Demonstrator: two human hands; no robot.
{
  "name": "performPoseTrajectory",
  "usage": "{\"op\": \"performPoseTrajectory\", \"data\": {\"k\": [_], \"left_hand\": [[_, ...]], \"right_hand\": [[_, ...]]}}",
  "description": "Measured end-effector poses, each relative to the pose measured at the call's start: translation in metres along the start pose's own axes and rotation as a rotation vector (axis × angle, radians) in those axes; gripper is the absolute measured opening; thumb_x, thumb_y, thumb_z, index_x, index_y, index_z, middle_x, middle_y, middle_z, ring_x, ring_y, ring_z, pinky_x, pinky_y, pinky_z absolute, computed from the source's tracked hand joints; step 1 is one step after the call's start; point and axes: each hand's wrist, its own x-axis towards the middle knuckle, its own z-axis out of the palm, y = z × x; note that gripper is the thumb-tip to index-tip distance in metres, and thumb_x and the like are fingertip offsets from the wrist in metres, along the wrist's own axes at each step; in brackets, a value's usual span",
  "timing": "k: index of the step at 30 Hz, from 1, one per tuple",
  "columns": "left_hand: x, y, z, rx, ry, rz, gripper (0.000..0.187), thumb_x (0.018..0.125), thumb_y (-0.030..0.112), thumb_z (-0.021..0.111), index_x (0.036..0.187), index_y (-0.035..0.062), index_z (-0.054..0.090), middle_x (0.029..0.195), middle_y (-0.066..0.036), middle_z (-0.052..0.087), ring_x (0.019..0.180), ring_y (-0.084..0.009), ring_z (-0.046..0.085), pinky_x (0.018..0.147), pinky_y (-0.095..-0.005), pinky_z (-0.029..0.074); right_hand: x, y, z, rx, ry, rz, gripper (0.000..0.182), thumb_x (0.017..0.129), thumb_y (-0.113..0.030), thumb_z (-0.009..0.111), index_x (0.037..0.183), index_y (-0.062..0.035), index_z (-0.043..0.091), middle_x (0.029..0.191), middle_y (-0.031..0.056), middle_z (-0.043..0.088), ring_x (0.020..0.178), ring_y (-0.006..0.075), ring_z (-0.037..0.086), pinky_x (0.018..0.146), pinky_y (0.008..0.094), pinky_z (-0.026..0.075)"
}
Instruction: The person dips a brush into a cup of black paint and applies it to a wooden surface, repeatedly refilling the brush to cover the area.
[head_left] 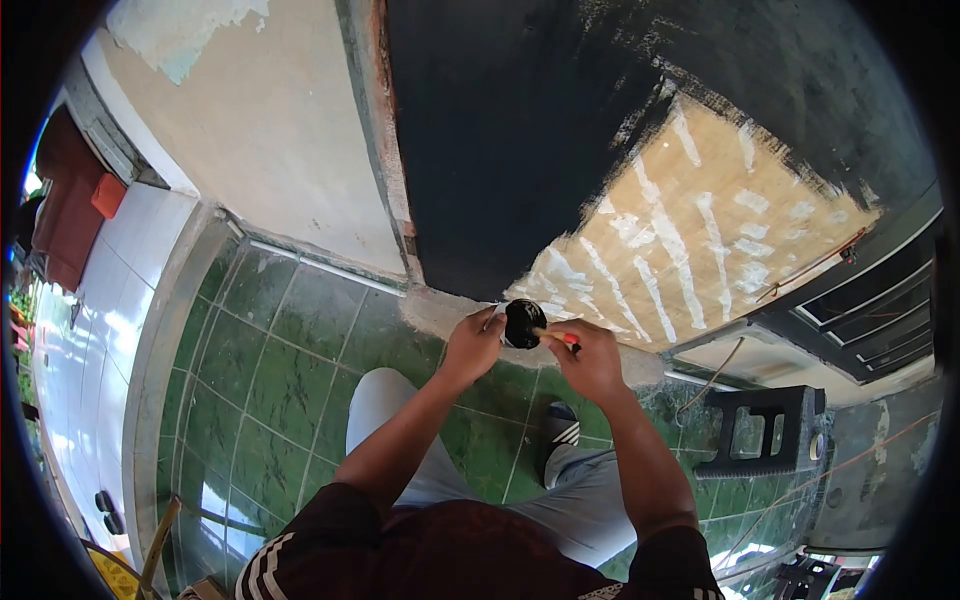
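My left hand [474,347] holds a small cup of black paint [523,324] by its left side, in front of the wall's lower edge. On the cup's right, my right hand [588,360] is closed round a paintbrush [556,337] with a red part on its handle. The brush's tip reaches into the cup, and its bristles are hard to make out. Behind the cup rises a wall panel, black [490,140] on the left and top, with a bare tan area [660,245] that carries white streaks.
Green floor tiles [290,350] lie under my legs. A black plastic stool [760,432] stands at the right, near a dark window frame [870,305]. A white pipe [325,272] runs along the wall's foot. Slippers [108,512] lie at the far left.
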Motion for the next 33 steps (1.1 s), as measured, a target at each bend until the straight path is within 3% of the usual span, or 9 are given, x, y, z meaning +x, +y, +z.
{"op": "performPoseTrajectory", "data": {"k": [5, 8, 11, 17, 21, 23, 27, 33], "left_hand": [[0.000, -0.002, 0.004, -0.114, 0.012, -0.070, 0.032, 0.106, 0.027, 0.056, 0.119, 0.0018, 0.070, 0.071, -0.009, 0.065, 0.064, -0.0188, 0.063, 0.065, -0.0363, 0.049], [0.002, -0.007, 0.001, -0.160, 0.009, -0.079, 0.032, 0.107, 0.027, 0.057, 0.120, 0.0015, 0.071, 0.072, -0.006, 0.065, 0.064, -0.0150, 0.062, 0.063, -0.0334, 0.049], [0.005, -0.008, -0.002, -0.248, 0.022, -0.091, 0.034, 0.107, 0.028, 0.057, 0.120, 0.0003, 0.071, 0.075, -0.005, 0.065, 0.066, -0.0128, 0.062, 0.063, -0.0311, 0.049], [0.013, 0.000, -0.008, -0.332, 0.060, -0.144, 0.035, 0.108, 0.029, 0.057, 0.121, -0.0003, 0.071, 0.082, -0.003, 0.066, 0.068, -0.0103, 0.061, 0.065, -0.0289, 0.051], [0.018, 0.021, -0.014, -0.314, 0.023, -0.094, 0.032, 0.107, 0.030, 0.059, 0.108, -0.0011, 0.067, 0.094, -0.008, 0.065, 0.081, -0.0153, 0.068, 0.075, -0.0315, 0.059], [0.018, 0.032, -0.014, -0.316, 0.019, -0.085, 0.031, 0.106, 0.029, 0.060, 0.107, -0.0009, 0.067, 0.092, -0.009, 0.065, 0.079, -0.0156, 0.068, 0.074, -0.0315, 0.059], [0.024, 0.034, -0.015, -0.269, -0.005, -0.085, 0.032, 0.106, 0.029, 0.060, 0.107, -0.0013, 0.067, 0.086, -0.009, 0.066, 0.075, -0.0162, 0.068, 0.072, -0.0312, 0.058], [0.033, 0.025, -0.010, -0.321, 0.016, -0.080, 0.032, 0.107, 0.029, 0.060, 0.108, -0.0018, 0.069, 0.080, -0.007, 0.065, 0.074, -0.0162, 0.068, 0.071, -0.0308, 0.058]], "right_hand": [[0.002, -0.009, -0.004, 0.023, 0.085, -0.030, 0.017, 0.090, -0.016, 0.081, 0.101, -0.0038, 0.077, 0.092, 0.0121, 0.076, 0.069, 0.0248, 0.070, 0.060, 0.0354, 0.053], [0.001, -0.001, 0.001, -0.020, -0.050, 0.070, 0.016, 0.091, -0.014, 0.081, 0.101, -0.0023, 0.076, 0.091, 0.0124, 0.076, 0.074, 0.0252, 0.072, 0.067, 0.0330, 0.055], [0.004, -0.011, 0.000, 0.135, 0.160, -0.029, 0.016, 0.090, -0.009, 0.081, 0.102, -0.0004, 0.076, 0.094, 0.0142, 0.076, 0.081, 0.0257, 0.073, 0.075, 0.0315, 0.057], [0.018, -0.029, -0.008, 0.381, 0.275, 0.077, 0.018, 0.087, -0.001, 0.082, 0.103, 0.0012, 0.074, 0.100, 0.0158, 0.074, 0.088, 0.0272, 0.073, 0.080, 0.0335, 0.057], [0.020, -0.030, -0.008, 0.105, 0.216, -0.018, 0.017, 0.087, -0.002, 0.082, 0.101, 0.0006, 0.074, 0.098, 0.0143, 0.073, 0.088, 0.0261, 0.072, 0.079, 0.0336, 0.057], [0.019, -0.030, 0.000, 0.066, 0.205, -0.003, 0.015, 0.087, -0.001, 0.082, 0.099, 0.0012, 0.074, 0.097, 0.0136, 0.073, 0.089, 0.0233, 0.071, 0.079, 0.0324, 0.056], [0.020, -0.030, 0.001, 0.008, 0.110, 0.027, 0.014, 0.086, 0.000, 0.082, 0.097, 0.0006, 0.074, 0.094, 0.0147, 0.073, 0.087, 0.0284, 0.072, 0.078, 0.0345, 0.056], [0.038, -0.039, -0.018, 0.003, 0.286, -0.128, 0.013, 0.085, 0.001, 0.079, 0.097, -0.0006, 0.073, 0.095, 0.0158, 0.072, 0.088, 0.0324, 0.072, 0.077, 0.0374, 0.056]]}}
